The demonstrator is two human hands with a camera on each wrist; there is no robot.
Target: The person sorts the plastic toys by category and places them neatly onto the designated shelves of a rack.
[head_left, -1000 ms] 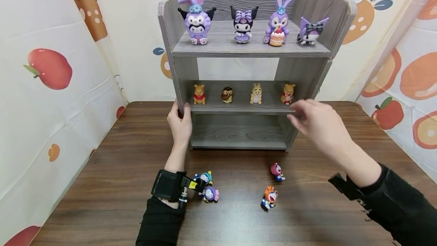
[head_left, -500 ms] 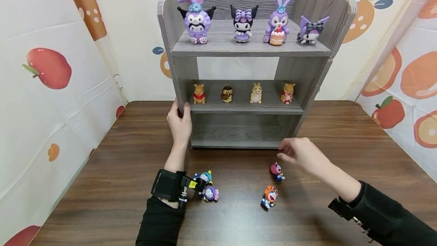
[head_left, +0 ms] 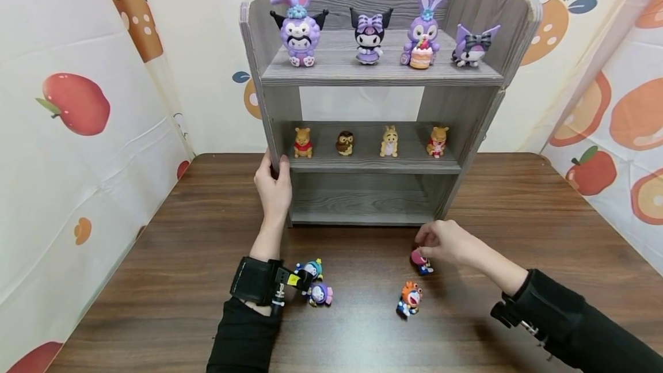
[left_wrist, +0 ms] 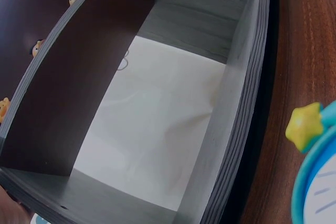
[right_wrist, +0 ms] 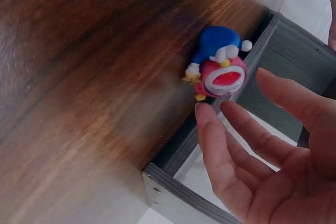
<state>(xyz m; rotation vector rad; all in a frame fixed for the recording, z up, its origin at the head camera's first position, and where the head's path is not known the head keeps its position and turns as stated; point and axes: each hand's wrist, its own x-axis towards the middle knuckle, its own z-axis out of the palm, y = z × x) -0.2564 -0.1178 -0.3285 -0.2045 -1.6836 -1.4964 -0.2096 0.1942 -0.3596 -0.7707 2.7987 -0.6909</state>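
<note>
My left hand (head_left: 274,193) grips the left side panel of a grey wooden display shelf (head_left: 373,169), thumb at the front. My right hand (head_left: 446,242) hovers over a small pink-and-blue figurine (head_left: 423,266) lying on the table, partly covering its pink head in the head view. In the right wrist view, the thumb and fingers (right_wrist: 220,150) are spread just short of the figurine (right_wrist: 218,64), apparently not touching it. Nearer the front lies an orange-hooded figurine (head_left: 409,299). Beside my left wrist lie a teal figurine (head_left: 313,268) and a purple one (head_left: 320,294).
Several purple and black figurines, among them a rabbit with a cake (head_left: 422,45), stand on the top tier. On the middle tier sit two bears, an owl (head_left: 344,143) and a yellow rabbit (head_left: 388,141). Patterned cloth (head_left: 207,45) encloses the brown table (head_left: 207,235).
My right hand has come down from beside the middle tier to the pink-and-blue figurine on the table. The left hand has stayed on the shelf's side.
</note>
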